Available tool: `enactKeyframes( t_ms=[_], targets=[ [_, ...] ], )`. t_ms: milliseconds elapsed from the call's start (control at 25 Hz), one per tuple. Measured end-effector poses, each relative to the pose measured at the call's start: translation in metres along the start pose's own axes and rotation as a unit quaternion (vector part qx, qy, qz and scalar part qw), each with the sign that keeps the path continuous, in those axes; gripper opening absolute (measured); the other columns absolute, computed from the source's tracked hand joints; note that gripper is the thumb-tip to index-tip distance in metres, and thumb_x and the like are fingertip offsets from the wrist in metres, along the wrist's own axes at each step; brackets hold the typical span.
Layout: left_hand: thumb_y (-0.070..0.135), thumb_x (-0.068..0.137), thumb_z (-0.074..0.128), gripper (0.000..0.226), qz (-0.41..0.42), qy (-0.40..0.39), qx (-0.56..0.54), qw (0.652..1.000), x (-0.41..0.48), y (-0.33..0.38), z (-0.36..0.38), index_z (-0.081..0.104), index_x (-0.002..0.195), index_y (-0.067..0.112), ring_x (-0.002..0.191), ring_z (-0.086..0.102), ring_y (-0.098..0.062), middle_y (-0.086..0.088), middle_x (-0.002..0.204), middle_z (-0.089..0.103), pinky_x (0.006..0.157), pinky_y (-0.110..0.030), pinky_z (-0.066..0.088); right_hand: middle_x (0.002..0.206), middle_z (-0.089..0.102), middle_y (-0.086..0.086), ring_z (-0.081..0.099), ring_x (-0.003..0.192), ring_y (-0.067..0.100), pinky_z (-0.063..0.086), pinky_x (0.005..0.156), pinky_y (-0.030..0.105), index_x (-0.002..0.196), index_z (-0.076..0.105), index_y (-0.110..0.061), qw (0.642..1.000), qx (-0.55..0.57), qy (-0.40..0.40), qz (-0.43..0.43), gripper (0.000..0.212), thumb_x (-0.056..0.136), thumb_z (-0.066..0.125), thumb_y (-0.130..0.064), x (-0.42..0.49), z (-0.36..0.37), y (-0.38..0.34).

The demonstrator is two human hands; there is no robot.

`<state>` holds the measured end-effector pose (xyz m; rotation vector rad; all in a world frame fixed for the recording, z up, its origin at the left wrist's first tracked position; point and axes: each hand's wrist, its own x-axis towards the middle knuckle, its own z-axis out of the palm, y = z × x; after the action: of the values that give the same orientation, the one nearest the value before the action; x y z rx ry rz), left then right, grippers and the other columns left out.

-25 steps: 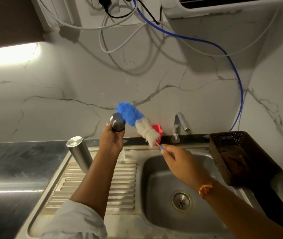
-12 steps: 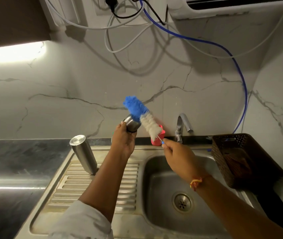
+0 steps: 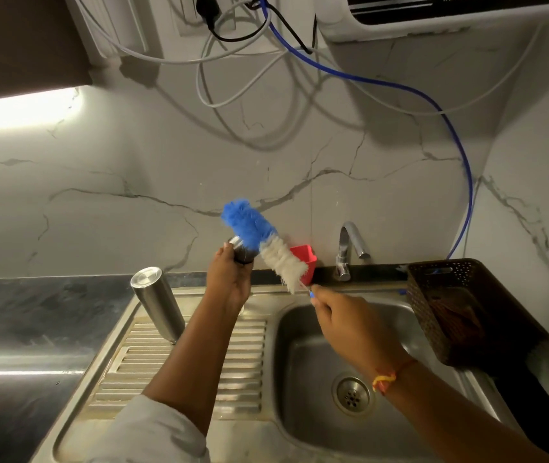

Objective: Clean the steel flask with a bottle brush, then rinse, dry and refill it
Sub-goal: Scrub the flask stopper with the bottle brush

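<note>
A: Where does the steel flask (image 3: 157,302) stand relative to the left grip (image 3: 229,282)?

B: At about 9 o'clock of it and apart from it. It stands on the ribbed drainboard (image 3: 199,362) with a flat end up, beside the dark bench (image 3: 32,312).

A: What does that grip hold?

B: Its fingers curl round a short steel piece (image 3: 241,253). Whether it is a cap or a cup cannot be told.

A: And the bottle brush (image 3: 266,245)?

B: The right grip (image 3: 353,325) pinches the end of its thin handle. From there the bristles run toward 10 o'clock, white half first. The blue half lies against the top of the steel piece, and whether it enters cannot be told.

A: What is around them?

B: The sink basin (image 3: 299,345) is at 6 o'clock of the right grip and the tap (image 3: 346,248) at 12. A red holder (image 3: 304,259) sits behind the white bristles, and a brown basket (image 3: 450,295) is at 3 o'clock
</note>
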<state>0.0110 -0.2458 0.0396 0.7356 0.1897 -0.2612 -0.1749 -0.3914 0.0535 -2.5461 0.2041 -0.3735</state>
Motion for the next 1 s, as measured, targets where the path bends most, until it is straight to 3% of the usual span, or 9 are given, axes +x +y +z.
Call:
enactKeyframes(
  t_ms=[120, 280, 400, 480, 560, 640, 720, 840, 1000],
  targets=[
    [0.031, 0.11, 0.043, 0.036, -0.01, 0.003, -0.018, 1.0, 0.002, 0.009, 0.0, 0.052, 0.136, 0.008, 0.115, 0.07, -0.027, -0.02, 0.128, 0.067, 0.11, -0.045, 0.05, 0.101, 0.074, 0.003, 0.068, 0.091, 0.015, 0.055, 0.083, 0.032, 0.126, 0.064, -0.019, 0.998, 0.055, -0.016, 0.005, 0.034, 0.104, 0.044, -0.036, -0.014, 0.005, 0.002],
    [0.028, 0.111, 0.041, 0.034, -0.006, -0.013, 0.025, 1.0, -0.007, -0.014, 0.007, 0.051, 0.137, 0.008, 0.119, 0.068, -0.028, -0.021, 0.131, 0.064, 0.107, -0.044, 0.052, 0.114, 0.07, 0.009, 0.065, 0.101, 0.024, 0.053, 0.089, 0.036, 0.133, 0.059, -0.017, 0.997, 0.057, -0.011, 0.048, 0.036, 0.105, 0.042, -0.035, 0.018, -0.002, 0.004],
    [0.029, 0.109, 0.046, 0.038, 0.003, 0.018, -0.059, 0.998, 0.007, 0.012, -0.002, 0.048, 0.14, 0.007, 0.115, 0.07, -0.03, -0.023, 0.13, 0.065, 0.105, -0.043, 0.054, 0.099, 0.072, 0.006, 0.066, 0.085, 0.018, 0.054, 0.076, 0.032, 0.122, 0.064, -0.015, 0.999, 0.034, -0.015, 0.002, 0.033, 0.105, 0.043, -0.035, 0.003, 0.001, 0.011],
    [0.026, 0.109, 0.049, 0.042, 0.021, 0.04, -0.09, 0.995, 0.019, 0.031, -0.006, 0.044, 0.145, 0.006, 0.115, 0.07, -0.03, -0.024, 0.132, 0.064, 0.103, -0.043, 0.055, 0.092, 0.073, 0.005, 0.068, 0.084, 0.017, 0.054, 0.077, 0.032, 0.118, 0.066, -0.016, 0.999, 0.038, -0.007, -0.004, 0.032, 0.104, 0.045, -0.035, -0.011, 0.008, 0.019],
    [0.023, 0.108, 0.051, 0.042, 0.036, 0.057, -0.087, 0.994, 0.025, 0.04, -0.004, 0.043, 0.146, 0.007, 0.111, 0.071, -0.029, -0.023, 0.128, 0.064, 0.099, -0.042, 0.057, 0.083, 0.072, 0.001, 0.067, 0.076, 0.011, 0.054, 0.071, 0.027, 0.125, 0.065, -0.017, 0.998, 0.055, 0.023, 0.01, 0.033, 0.104, 0.046, -0.034, -0.013, 0.012, 0.026],
    [0.022, 0.109, 0.05, 0.04, 0.055, 0.065, -0.097, 0.992, 0.025, 0.043, -0.001, 0.044, 0.145, 0.007, 0.105, 0.071, -0.027, -0.019, 0.123, 0.065, 0.096, -0.039, 0.059, 0.062, 0.058, -0.01, 0.055, 0.056, 0.003, 0.044, 0.052, 0.016, 0.135, 0.06, -0.02, 0.995, 0.065, 0.072, 0.018, 0.036, 0.103, 0.047, -0.033, -0.01, 0.01, 0.027],
    [0.023, 0.109, 0.049, 0.04, 0.066, 0.065, -0.101, 0.991, 0.025, 0.044, -0.002, 0.045, 0.145, 0.007, 0.105, 0.07, -0.026, -0.019, 0.129, 0.064, 0.092, -0.038, 0.059, 0.052, 0.041, -0.016, 0.048, 0.047, 0.001, 0.039, 0.045, 0.015, 0.138, 0.058, -0.022, 0.993, 0.076, 0.094, 0.0, 0.037, 0.103, 0.049, -0.032, -0.011, 0.006, 0.024],
    [0.027, 0.108, 0.049, 0.038, 0.033, 0.029, -0.096, 0.994, 0.015, 0.034, -0.002, 0.047, 0.14, 0.008, 0.109, 0.073, -0.03, -0.023, 0.128, 0.066, 0.098, -0.042, 0.058, 0.059, 0.054, -0.012, 0.055, 0.054, 0.001, 0.046, 0.051, 0.015, 0.135, 0.06, -0.022, 0.996, 0.056, 0.054, -0.036, 0.037, 0.103, 0.048, -0.035, -0.017, 0.006, 0.014],
    [0.027, 0.11, 0.044, 0.034, 0.02, -0.003, -0.03, 0.999, -0.003, 0.009, 0.014, 0.049, 0.137, 0.007, 0.113, 0.071, -0.031, -0.024, 0.13, 0.065, 0.103, -0.046, 0.056, 0.089, 0.072, 0.008, 0.067, 0.079, 0.02, 0.056, 0.073, 0.039, 0.128, 0.061, -0.015, 0.999, 0.042, 0.027, -0.012, 0.036, 0.105, 0.042, -0.035, 0.004, 0.001, 0.004]
  ],
)
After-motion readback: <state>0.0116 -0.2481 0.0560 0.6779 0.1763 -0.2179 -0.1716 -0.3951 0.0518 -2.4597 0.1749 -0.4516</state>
